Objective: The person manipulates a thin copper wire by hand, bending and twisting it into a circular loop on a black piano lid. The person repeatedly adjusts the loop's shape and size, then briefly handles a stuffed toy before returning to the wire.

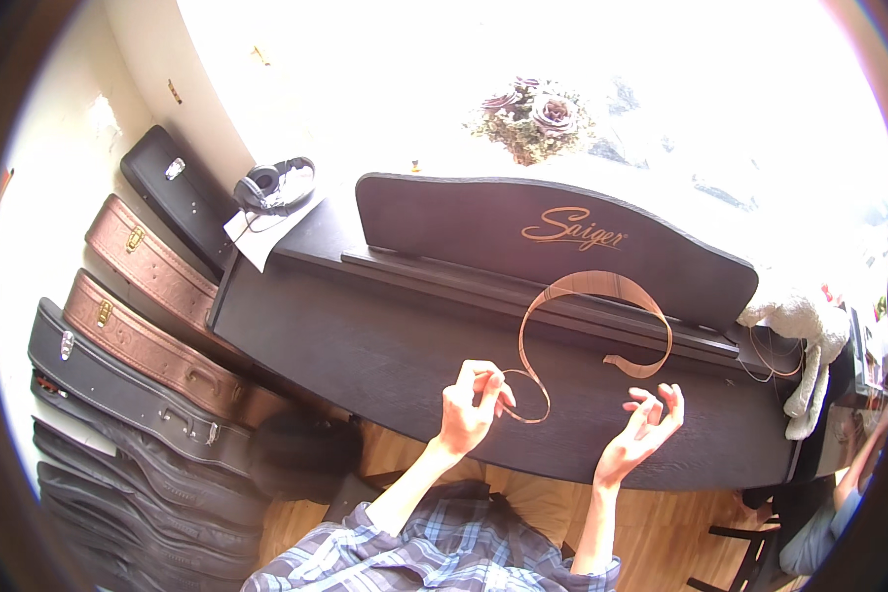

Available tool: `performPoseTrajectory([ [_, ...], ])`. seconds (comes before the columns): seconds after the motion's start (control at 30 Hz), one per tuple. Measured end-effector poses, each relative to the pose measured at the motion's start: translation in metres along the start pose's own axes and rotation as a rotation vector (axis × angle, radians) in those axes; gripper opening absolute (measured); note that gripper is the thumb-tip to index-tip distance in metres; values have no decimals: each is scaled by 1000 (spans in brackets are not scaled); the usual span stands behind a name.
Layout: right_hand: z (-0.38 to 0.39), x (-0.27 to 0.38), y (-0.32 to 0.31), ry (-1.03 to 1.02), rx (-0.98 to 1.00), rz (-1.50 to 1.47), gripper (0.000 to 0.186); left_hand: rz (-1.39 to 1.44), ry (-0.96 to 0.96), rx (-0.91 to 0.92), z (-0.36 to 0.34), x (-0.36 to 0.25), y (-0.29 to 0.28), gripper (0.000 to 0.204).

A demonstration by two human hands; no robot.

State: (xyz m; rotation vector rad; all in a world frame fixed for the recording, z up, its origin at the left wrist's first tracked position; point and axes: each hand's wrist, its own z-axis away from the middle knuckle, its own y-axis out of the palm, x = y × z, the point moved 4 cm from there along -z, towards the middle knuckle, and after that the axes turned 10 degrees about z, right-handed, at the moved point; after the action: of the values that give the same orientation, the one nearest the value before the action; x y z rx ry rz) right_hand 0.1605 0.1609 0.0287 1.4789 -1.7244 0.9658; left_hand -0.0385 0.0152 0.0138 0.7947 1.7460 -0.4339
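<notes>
My left hand (472, 409) pinches one end of a long copper-coloured band (597, 284), which looks like a flat ribbon of fine strands, above the dark piano lid (335, 350). The band rises in a large curl with a smaller loop beside my fingertips. My right hand (641, 429) is open, fingers loosely curved, just below the curl and apparently not touching it.
A music stand (444, 207), headphones (276, 185) on paper (261, 247), a flower bunch (533, 118) and a white plush toy (814, 345) border the lid. Instrument cases (148, 345) line the left wall. Another person's arm (853, 464) is at the right.
</notes>
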Motion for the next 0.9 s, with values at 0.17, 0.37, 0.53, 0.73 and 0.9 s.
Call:
performPoseTrajectory([
  [0.17,13,1,6,-189,368,0,8,-15,-2,36,1,0,0,17],
  [0.37,18,26,28,-520,648,216,52,-76,15,307,-1,3,11,17],
  [0.53,16,23,31,-441,702,319,53,-159,-71,361,-2,5,16,13],
  [0.73,16,17,30,-332,656,124,57,-255,-48,396,-3,4,18,9],
  [0.9,11,14,30,-247,646,124,54,-246,-16,385,-4,5,19,10],
])
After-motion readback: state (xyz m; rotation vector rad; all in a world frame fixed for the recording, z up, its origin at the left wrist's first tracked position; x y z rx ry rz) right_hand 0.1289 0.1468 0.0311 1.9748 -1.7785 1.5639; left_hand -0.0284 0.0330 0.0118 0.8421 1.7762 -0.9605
